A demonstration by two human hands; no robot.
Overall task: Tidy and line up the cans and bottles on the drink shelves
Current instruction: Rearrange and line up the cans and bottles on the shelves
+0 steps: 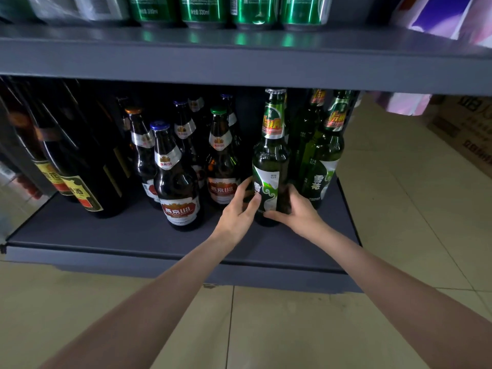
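Observation:
A tall green beer bottle (271, 155) stands upright near the front of the lower grey shelf (133, 235). My left hand (238, 211) touches its left side low down, fingers curved against the label. My right hand (295, 211) grips its base from the right, thumb across the front. Two more green bottles (323, 161) stand behind it at the right. Several brown bottles with red and white labels (177, 179) stand to the left, one set forward of the rest.
Dark bottles with yellow labels (80, 187) fill the shelf's left end. Green cans (205, 9) line the upper shelf (239, 57). Cardboard boxes (466, 134) sit on the tiled floor at the right. Bare shelf lies in front of the bottles.

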